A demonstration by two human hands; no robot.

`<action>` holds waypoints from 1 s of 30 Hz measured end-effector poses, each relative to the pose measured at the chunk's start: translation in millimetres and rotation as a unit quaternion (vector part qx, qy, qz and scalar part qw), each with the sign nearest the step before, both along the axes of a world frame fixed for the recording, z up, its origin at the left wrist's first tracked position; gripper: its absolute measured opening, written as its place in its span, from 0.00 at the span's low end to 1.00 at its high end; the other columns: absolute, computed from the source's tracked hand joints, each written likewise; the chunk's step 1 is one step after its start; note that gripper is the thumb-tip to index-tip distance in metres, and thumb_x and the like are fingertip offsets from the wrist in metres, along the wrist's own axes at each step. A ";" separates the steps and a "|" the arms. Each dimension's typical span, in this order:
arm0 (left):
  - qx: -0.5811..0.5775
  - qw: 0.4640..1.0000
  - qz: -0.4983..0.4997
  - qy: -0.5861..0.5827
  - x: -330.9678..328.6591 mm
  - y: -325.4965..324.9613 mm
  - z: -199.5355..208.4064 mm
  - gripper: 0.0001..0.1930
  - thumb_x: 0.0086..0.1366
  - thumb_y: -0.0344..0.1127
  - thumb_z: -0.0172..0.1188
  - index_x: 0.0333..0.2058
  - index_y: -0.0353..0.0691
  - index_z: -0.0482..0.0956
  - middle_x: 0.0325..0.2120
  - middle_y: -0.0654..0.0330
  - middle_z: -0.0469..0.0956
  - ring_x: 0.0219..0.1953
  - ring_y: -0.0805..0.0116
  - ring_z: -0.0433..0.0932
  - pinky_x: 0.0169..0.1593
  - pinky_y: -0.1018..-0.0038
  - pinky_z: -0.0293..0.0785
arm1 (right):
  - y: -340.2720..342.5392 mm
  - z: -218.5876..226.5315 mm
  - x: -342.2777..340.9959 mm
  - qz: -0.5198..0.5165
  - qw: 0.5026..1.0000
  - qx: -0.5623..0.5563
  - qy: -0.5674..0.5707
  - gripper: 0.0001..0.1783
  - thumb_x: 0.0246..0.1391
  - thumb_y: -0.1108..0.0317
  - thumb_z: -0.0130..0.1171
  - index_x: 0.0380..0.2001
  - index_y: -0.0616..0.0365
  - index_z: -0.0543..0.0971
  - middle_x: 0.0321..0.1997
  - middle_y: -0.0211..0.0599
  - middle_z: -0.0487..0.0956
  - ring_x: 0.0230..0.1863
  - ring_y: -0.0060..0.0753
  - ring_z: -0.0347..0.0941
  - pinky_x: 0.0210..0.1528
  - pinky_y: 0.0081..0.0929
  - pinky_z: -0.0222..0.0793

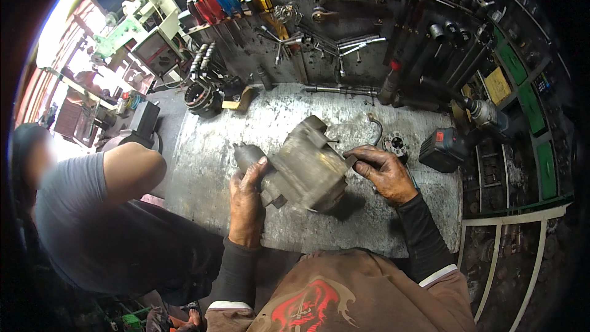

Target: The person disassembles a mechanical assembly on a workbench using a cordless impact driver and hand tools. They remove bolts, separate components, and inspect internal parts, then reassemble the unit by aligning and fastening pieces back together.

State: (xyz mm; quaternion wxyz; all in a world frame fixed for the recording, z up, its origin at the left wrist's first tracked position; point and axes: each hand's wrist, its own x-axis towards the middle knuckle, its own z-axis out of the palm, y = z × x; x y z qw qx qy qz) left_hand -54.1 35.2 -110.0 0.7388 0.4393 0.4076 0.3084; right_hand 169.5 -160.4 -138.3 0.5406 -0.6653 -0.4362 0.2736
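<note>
A worn grey starter motor (pixel 310 163), with a thick cylindrical body and a smaller dark cylinder on its left, is tilted over the middle of the metal bench; motion blurs it slightly. My left hand (pixel 247 200) is closed on its left side, thumb up against the smaller cylinder. At the right end, my right hand (pixel 387 172) pinches a small dark block-like part of the motor between thumb and fingers. Both hands are stained with grease. I cannot tell whether the motor's underside touches the bench.
Beside the right hand lie a round metal part with holes (pixel 394 145) and a dark battery pack (pixel 442 149). An impact wrench (pixel 485 114) is at the far right. Tools hang on the back panel (pixel 344 27). Another person (pixel 117 203) is close on the left; a ring-shaped part (pixel 201 98) stands behind.
</note>
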 end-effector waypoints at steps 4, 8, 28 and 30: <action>0.233 0.972 -0.011 -0.011 3.5 -0.5 7.3 0.34 0.56 0.42 0.76 0.53 0.25 0.71 0.38 0.53 0.81 0.39 0.62 0.82 0.46 0.66 0.82 | -2.4 -11.1 2.5 -0.003 0.998 -0.034 -0.062 0.21 0.64 0.62 0.65 0.56 0.61 0.81 0.58 0.44 0.81 0.61 0.42 0.76 0.64 0.37 0.70; 0.387 0.922 -0.009 0.019 -3.6 -11.9 -16.0 0.34 0.52 0.37 0.81 0.53 0.34 0.72 0.43 0.57 0.78 0.43 0.66 0.80 0.49 0.69 0.78 | -22.7 -25.1 -0.1 -0.014 0.997 -0.074 -0.013 0.20 0.63 0.65 0.65 0.56 0.60 0.82 0.59 0.42 0.79 0.61 0.38 0.75 0.63 0.36 0.70; 0.326 0.890 0.008 0.319 -103.5 20.3 -61.1 0.25 0.60 0.40 0.74 0.51 0.31 0.80 0.42 0.48 0.84 0.45 0.58 0.84 0.51 0.65 0.78 | -130.0 -64.0 -13.3 -0.182 0.972 -0.109 0.104 0.18 0.62 0.69 0.65 0.54 0.63 0.82 0.54 0.38 0.83 0.54 0.31 0.78 0.58 0.30 0.73; 0.352 0.815 -0.030 0.460 -116.9 17.0 -82.9 0.31 0.55 0.47 0.77 0.50 0.30 0.80 0.40 0.44 0.85 0.44 0.51 0.85 0.49 0.61 0.79 | -139.9 -70.3 -15.3 -0.221 0.958 -0.148 0.105 0.19 0.63 0.65 0.66 0.54 0.61 0.82 0.53 0.41 0.83 0.52 0.34 0.79 0.56 0.33 0.73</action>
